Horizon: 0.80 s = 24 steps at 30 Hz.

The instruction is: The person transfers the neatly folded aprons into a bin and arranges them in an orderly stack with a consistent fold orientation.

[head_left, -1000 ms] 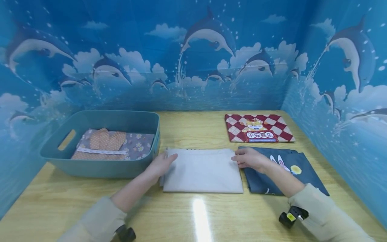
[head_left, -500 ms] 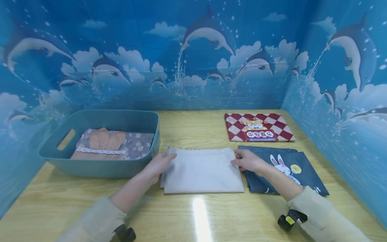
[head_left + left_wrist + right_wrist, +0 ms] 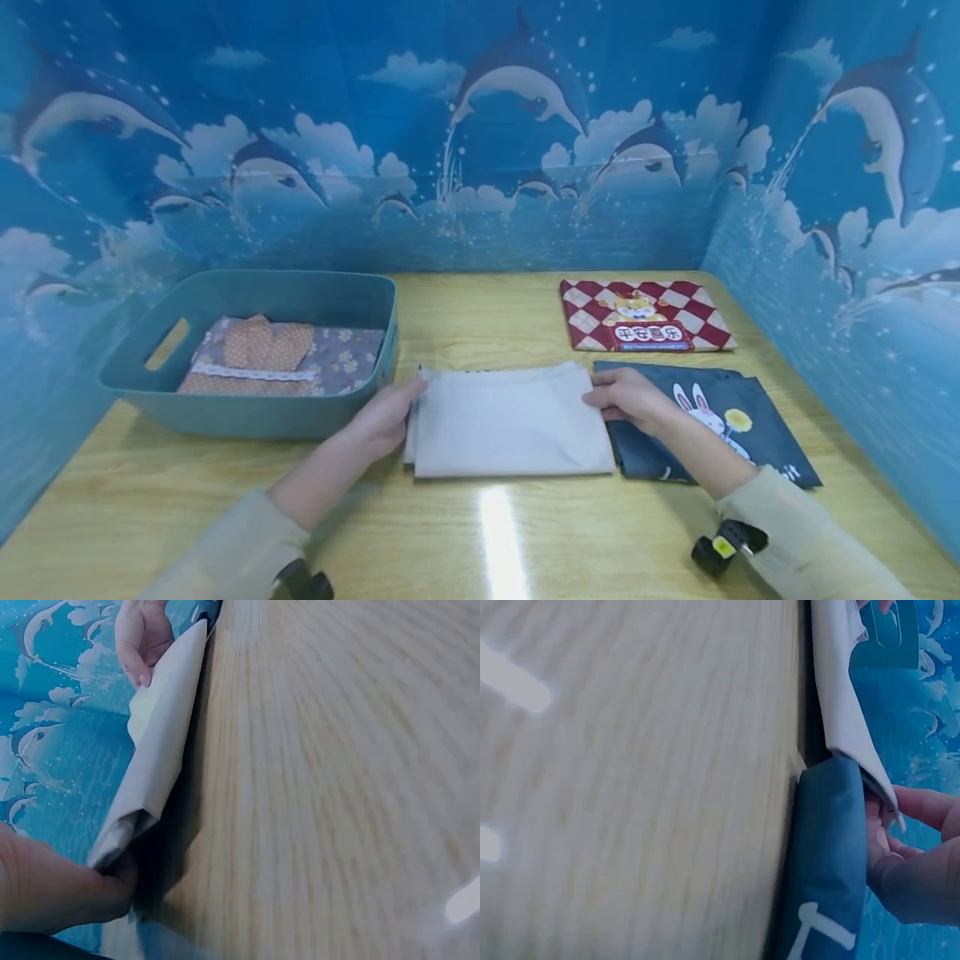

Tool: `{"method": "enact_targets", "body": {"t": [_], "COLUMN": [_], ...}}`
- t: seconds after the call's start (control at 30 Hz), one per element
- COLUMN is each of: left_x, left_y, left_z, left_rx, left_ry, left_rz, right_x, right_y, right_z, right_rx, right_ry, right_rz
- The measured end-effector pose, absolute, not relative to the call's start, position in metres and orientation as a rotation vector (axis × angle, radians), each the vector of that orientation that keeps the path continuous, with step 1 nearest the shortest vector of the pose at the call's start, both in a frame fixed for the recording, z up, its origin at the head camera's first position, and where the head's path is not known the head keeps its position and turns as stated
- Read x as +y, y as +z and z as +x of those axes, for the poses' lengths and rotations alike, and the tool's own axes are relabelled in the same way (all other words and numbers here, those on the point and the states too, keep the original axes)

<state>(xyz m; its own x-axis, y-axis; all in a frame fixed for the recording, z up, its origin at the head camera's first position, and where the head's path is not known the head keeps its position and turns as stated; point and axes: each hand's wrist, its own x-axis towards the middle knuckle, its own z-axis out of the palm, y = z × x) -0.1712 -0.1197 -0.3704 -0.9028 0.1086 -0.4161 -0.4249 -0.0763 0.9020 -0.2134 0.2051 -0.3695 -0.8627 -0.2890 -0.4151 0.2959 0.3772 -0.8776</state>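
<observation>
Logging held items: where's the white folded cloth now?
In the head view, the white folded cloth is just below centre, between the teal basket (left) and rabbit-print cloth (right), gripped at its sides by the left hand and right hand.

Wooden table [image 3: 600,542], basket [image 3: 247,415], checked cloth [image 3: 647,316], navy cloth [image 3: 772,423]

White cloth [image 3: 513,423] has shifted slightly right, narrowing the gap to the dark rabbit cloth [image 3: 757,429]; its far right corner is up a bit. Right hand [image 3: 632,396] moves right with it. Left hand's [image 3: 384,418] thumb now overlaps the cloth less.
</observation>
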Motion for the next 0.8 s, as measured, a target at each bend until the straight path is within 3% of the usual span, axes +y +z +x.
{"method": "enact_targets", "body": {"t": [0.23,0.8], "left_x": [-0.118,-0.121], "left_y": [-0.375,-0.365], "left_z": [-0.170,-0.166], "left_rx": [1.734,1.605], "left_ry": [2.164,2.212], "left_rz": [-0.321,-0.240], "right_x": [0.218,0.237], "right_y": [-0.367,-0.365], "right_z": [-0.216,-0.211], "right_rx": [2.031,1.845], "right_ry": [-1.629,-1.776], "right_rz": [0.126,0.021]}}
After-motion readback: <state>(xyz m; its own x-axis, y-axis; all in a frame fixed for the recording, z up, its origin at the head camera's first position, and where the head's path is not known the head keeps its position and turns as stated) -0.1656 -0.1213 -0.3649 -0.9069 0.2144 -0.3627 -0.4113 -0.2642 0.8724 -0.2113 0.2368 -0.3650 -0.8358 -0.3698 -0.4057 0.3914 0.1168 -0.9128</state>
